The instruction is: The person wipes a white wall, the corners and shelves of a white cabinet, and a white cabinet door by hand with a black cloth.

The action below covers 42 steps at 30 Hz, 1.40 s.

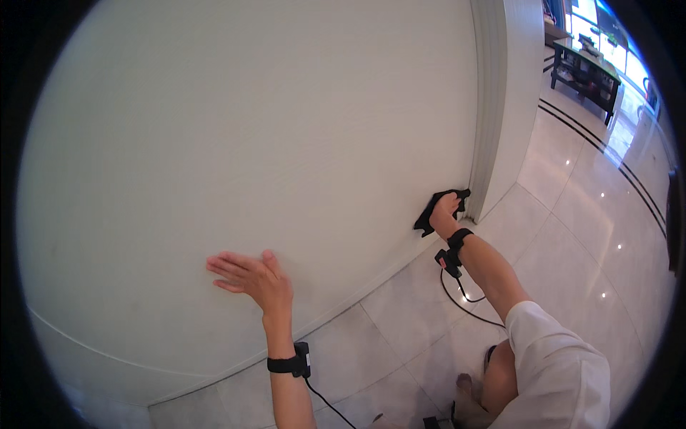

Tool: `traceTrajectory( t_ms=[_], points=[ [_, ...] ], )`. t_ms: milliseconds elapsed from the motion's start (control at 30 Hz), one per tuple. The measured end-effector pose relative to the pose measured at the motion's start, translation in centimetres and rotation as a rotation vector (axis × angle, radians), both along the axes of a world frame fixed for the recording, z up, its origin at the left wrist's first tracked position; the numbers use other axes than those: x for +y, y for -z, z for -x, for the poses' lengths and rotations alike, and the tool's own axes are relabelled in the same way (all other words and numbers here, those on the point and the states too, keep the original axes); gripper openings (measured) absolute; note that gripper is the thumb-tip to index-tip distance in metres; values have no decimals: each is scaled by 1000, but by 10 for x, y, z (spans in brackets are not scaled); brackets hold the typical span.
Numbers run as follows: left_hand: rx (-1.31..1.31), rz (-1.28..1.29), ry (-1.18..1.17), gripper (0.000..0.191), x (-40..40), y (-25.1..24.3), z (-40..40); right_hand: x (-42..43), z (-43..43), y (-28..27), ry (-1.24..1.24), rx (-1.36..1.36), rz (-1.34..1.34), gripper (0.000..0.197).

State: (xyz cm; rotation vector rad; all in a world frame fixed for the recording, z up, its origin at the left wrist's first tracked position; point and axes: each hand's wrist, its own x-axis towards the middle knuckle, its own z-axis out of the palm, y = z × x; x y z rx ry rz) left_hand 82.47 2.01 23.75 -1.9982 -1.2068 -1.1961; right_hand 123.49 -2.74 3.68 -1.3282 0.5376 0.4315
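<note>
My right hand [446,211] presses a black cloth [426,215] against the lower right part of a pale, flat door or wall panel [321,134], close beside the upright frame trim. The cloth is crumpled and partly hidden under the hand. My left hand [249,274] is raised with its thumb apart from the fingers, holding nothing, over the lower middle of the panel; whether it touches the surface I cannot tell. Each wrist wears a black strap with a small cabled device.
Grey-white floor tiles [370,343] meet the panel's foot along a slanting edge. The frame trim [486,107] stands at the right. Beyond it, a dark low table [587,80] holds several objects. Black cables loop beneath both forearms, and my legs are at the bottom.
</note>
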Motion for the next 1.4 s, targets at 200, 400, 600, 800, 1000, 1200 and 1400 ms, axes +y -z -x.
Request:
traceTrajectory(
  t_ms=[200,400,600,800,1000,1200,1400],
  points=[
    [117,203,-15,87,-11,-11,5,11,12,68,-11,-32,0,61],
    [109,282,39,92,-14,-20,-12,-11,-54,111,-575,-304,901,55],
    [138,255,0,99,1,-8,14,-1,-82,125,-27,54,-305,45],
    [139,167,83,100,10,-13,-3,-11,-130,96,-67,62,-672,40],
    [128,145,153,98,12,-13,-11,-10,-172,7,-67,-64,-639,40],
    [83,144,202,89,5,-21,-1,7,-163,-178,0,-376,-188,58],
    [156,194,350,76,-20,-46,24,0,-7,-359,271,-1136,361,61]
  ],
)
